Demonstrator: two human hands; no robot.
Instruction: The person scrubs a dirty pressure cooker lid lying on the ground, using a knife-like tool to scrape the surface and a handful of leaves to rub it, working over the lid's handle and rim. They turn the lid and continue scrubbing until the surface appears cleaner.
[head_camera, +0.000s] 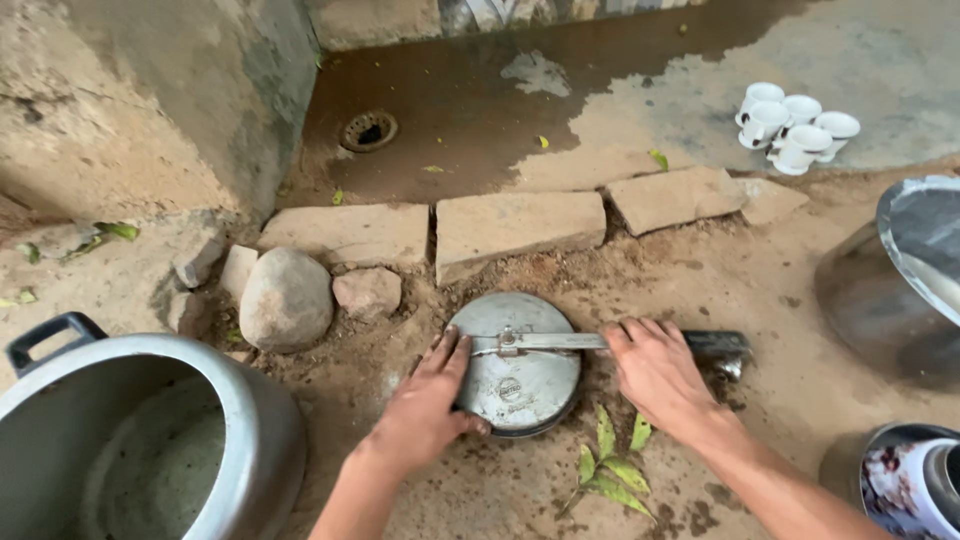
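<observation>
Head view looks straight down at two bare forearms reaching forward over sandy ground. Left hand (425, 405) lies flat, palm down, its fingers (447, 352) stretched out together and pressing on the left rim of a round metal pressure-cooker lid (515, 365); they grip nothing, only rest on it. Right hand (655, 372) is curled over the lid's long handle (725, 345), its fingers wrapped across the metal bar where it meets the dark grip, so the hand is closed around it. The lid lies flat on the dirt between both hands, its handle pointing away to the right.

Just below the right wrist grows a small green-leaved sprig (608, 465). Beyond the fingertips runs a row of flat stones (520, 225), with a rounded rock (286, 298) to the left of the left hand. Past the stones is a wet concrete floor (480, 100) with a round drain (369, 130), and a cluster of white cups (795, 125) far right. A large empty metal pot (150, 440) sits near the left elbow; other steel vessels (900, 280) stand at the right edge.
</observation>
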